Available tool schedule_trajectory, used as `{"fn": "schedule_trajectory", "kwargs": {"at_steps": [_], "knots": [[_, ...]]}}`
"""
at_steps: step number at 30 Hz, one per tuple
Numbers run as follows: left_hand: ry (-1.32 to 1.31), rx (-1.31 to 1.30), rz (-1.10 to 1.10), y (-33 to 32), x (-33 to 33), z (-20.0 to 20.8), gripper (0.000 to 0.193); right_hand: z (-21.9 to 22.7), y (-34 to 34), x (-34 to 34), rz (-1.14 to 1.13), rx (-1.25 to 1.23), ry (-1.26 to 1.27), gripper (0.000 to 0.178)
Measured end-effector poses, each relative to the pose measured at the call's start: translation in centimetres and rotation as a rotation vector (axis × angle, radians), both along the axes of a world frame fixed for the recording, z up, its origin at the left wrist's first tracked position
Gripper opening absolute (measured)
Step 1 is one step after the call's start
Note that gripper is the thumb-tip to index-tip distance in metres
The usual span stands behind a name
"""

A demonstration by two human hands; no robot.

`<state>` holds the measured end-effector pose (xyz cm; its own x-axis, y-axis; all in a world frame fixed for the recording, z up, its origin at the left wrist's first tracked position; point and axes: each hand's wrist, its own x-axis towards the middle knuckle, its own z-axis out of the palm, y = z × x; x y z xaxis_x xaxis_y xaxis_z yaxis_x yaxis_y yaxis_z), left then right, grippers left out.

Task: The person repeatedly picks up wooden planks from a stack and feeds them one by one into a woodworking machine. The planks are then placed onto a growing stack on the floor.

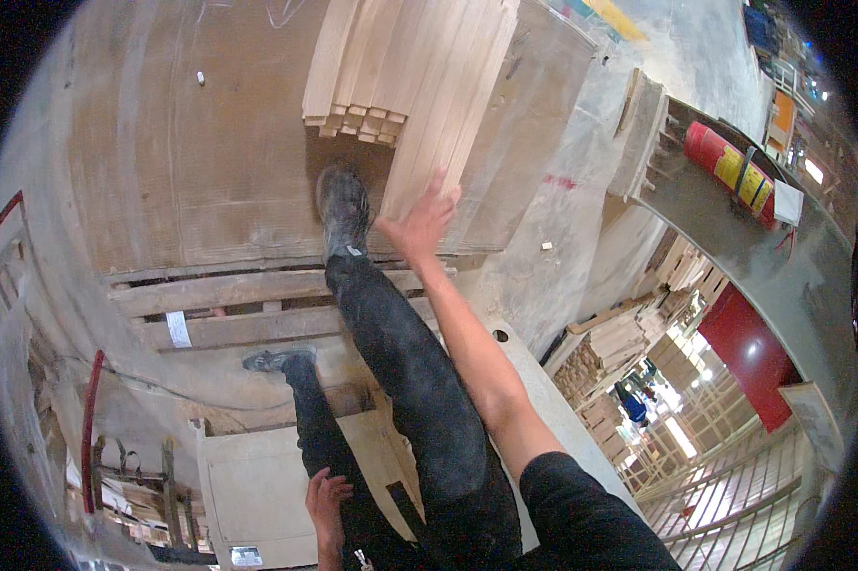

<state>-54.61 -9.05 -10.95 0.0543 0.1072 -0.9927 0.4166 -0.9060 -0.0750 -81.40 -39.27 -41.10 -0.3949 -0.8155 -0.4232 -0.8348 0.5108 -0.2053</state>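
Note:
Long pale wooden strips (448, 86) lie stacked at the top of the head view, their cut ends toward me. The nearer strips on the right side of the stack jut out past the others. Over the ends of these longer strips is my right hand (424, 224), thumb and fingers spread. It appears to touch the wood, but nothing is gripped. My left hand (326, 497) hangs low beside my left thigh, empty, with its fingers loosely apart. One dark shoe (343, 205) of mine is planted close to the strips' ends.
A brown cardboard sheet (191, 171) lies under the stack, on a wooden pallet (248, 293). To the right, a red fire extinguisher (733, 173) rests on a grey surface. More stacked wood (600, 357) stands beyond. A pale box-like cabinet (258, 485) is at lower left.

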Motion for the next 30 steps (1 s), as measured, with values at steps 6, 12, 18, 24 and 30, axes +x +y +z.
{"fn": "schedule_trajectory", "kwargs": {"at_steps": [6, 12, 18, 24, 30], "knots": [[-0.036, 0.056, 0.078, -1.5, 0.5, -0.1, 0.041, 0.1, 1.0, 0.3, -0.016, -0.001, 0.005, 0.143], [-0.004, 0.042, 0.019, -2.2, 1.3, 0.4, 0.045, -1.2, -2.0, 0.4, -0.161, -0.106, 0.072, 0.138], [-0.044, 0.024, 0.028, -1.6, 2.3, 0.8, 0.044, 0.7, -5.7, 1.5, -0.272, 0.100, 0.170, 0.129], [-0.038, -0.026, 0.147, 1.1, 2.6, 2.1, 0.045, 7.8, -1.9, 0.2, -0.205, 0.077, -0.008, 0.118], [-0.037, -0.226, 0.354, 6.1, 2.8, 5.0, 0.044, 23.9, 5.5, 0.7, -0.369, 0.228, -0.580, 0.095]]}}
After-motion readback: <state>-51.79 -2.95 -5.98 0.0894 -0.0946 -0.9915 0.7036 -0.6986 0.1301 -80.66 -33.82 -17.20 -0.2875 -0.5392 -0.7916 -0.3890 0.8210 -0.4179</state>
